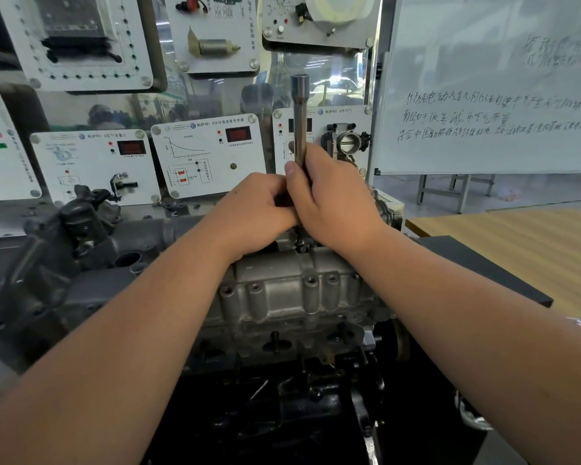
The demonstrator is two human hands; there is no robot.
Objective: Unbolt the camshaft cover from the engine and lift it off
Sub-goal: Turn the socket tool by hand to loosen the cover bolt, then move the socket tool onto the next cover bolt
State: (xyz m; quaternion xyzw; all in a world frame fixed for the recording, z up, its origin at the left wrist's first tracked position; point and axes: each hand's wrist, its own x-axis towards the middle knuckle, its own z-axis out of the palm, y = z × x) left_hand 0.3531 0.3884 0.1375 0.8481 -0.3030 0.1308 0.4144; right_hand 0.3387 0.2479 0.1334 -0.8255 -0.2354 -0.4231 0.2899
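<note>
Right hand [329,203] wrapped round the lower part of an upright metal socket wrench [300,122], fingers curled over the shaft, thumb laid up along its left side. Left hand [259,209] pressed close against the right one, fingers folded in at the base of the same tool; appears to grip the dark lower section, though the right hand hides most of that contact. Both hands closed, touching each other, above the rear edge of the engine.

Tool standing nearly vertical, its wider socket end at the top, well above the hands. Lower tip dropping to a bolt [300,245] at the back edge of the camshaft cover [292,290]; whether the tip is seated on the bolt head not clear from here.

Camshaft cover in place on top of the engine [91,263], a grey cast piece with a row of raised bosses and threaded holes along its front face, directly below and between the two forearms. Darker engine block [282,414] beneath it, with studs along the front.

Behind the engine, white training panels [208,152] with red displays and printed diagrams, one carrying a throttle body [348,142]. To the right, a whiteboard [490,95] with handwritten lines. Farther right, a wooden surface [534,243] with a dark flat board [477,266] lying at its near edge.
</note>
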